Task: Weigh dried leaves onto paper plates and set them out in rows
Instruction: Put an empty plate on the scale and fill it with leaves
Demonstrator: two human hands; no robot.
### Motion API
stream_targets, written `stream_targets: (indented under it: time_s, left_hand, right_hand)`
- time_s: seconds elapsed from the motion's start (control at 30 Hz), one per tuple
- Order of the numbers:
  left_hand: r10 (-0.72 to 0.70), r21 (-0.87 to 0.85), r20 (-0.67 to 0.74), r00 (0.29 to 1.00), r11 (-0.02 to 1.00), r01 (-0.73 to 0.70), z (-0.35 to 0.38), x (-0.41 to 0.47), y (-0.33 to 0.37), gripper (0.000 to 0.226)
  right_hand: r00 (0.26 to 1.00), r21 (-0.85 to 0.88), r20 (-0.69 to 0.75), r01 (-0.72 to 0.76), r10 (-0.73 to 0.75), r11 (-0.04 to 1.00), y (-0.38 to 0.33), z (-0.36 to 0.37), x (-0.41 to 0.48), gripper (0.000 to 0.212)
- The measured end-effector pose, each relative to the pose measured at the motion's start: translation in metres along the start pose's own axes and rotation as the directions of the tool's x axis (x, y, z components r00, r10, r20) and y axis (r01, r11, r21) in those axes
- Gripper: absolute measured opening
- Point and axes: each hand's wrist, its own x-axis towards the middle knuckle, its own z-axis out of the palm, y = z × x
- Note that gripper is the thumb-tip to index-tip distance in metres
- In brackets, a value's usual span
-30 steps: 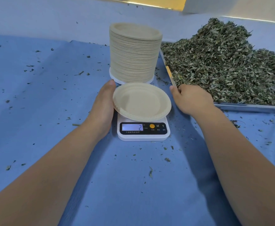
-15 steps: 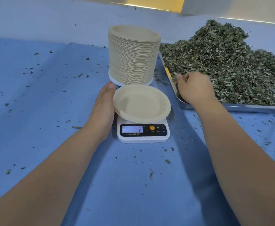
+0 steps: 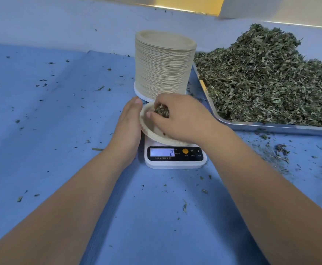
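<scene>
Right hand (image 3: 183, 119) curled round a clump of dried leaves (image 3: 162, 111) over the paper plate (image 3: 152, 131) on the scale (image 3: 175, 159), left hand (image 3: 129, 123) flat-fingered against the plate's rim

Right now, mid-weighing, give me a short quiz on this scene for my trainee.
1. True or false: the right hand holds a clump of dried green leaves over the round beige paper plate on the white digital kitchen scale.
2. The scale's display reads: A) 0, B) 2, C) 15.
3. What stands right behind the scale?
Key: 1 true. 2 B. 3 the tall stack of beige paper plates.
</scene>
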Motion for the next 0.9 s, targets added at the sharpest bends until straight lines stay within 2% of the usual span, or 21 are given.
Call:
stream_targets:
  time_s: [0.07, 0.13, 0.33, 0.43, 0.6, 0.67, 0.77, 0.9]
  left_hand:
    - [0.010, -0.004, 0.006, 1.000, 1.000, -0.010, 0.001, -0.001, 0.001, 0.035]
    - [0.023, -0.005, 0.020, 1.000, 1.000, -0.023, 0.001, -0.002, 0.001, 0.025]
    - [0.031, -0.010, -0.008, 0.999, 0.999, -0.031, 0.000, 0.001, -0.002, 0.022]
    - [0.041, -0.007, 0.015, 0.999, 0.999, -0.041, 0.000, 0.002, -0.002, 0.018]
    - [0.035, 0.019, 0.009, 0.999, 0.999, -0.035, 0.000, 0.001, -0.002, 0.017]
    - [0.035, 0.025, 0.006, 0.999, 0.999, -0.035, 0.000, 0.001, -0.002, 0.020]
    - [0.027, 0.035, -0.001, 1.000, 0.999, -0.027, 0.001, 0.000, -0.002, 0.020]
    - [0.022, 0.024, -0.010, 1.000, 0.999, -0.021, 0.001, -0.001, -0.001, 0.016]
  right_hand:
    - [0.999, 0.070, 0.012, -0.031, 0.030, 0.997, 0.001, -0.003, -0.001, 0.040]
    - [0.995, 0.178, -0.037, -0.081, 0.089, 0.981, 0.005, -0.009, -0.002, 0.045]
    - [0.935, 0.349, -0.155, -0.250, 0.319, 0.903, 0.055, -0.024, -0.011, 0.043]
    - [0.903, 0.302, -0.198, -0.315, 0.382, 0.900, 0.074, -0.014, -0.020, 0.041]
    - [0.815, 0.181, -0.402, -0.376, 0.417, 0.909, 0.094, -0.019, -0.025, 0.038]
    - [0.812, 0.095, -0.391, -0.434, 0.434, 0.896, 0.106, -0.020, -0.029, 0.036]
    - [0.812, -0.005, -0.301, -0.525, 0.500, 0.851, 0.117, -0.015, -0.036, 0.033]
    - [0.815, -0.008, -0.305, -0.520, 0.493, 0.854, 0.115, -0.010, -0.036, 0.033]
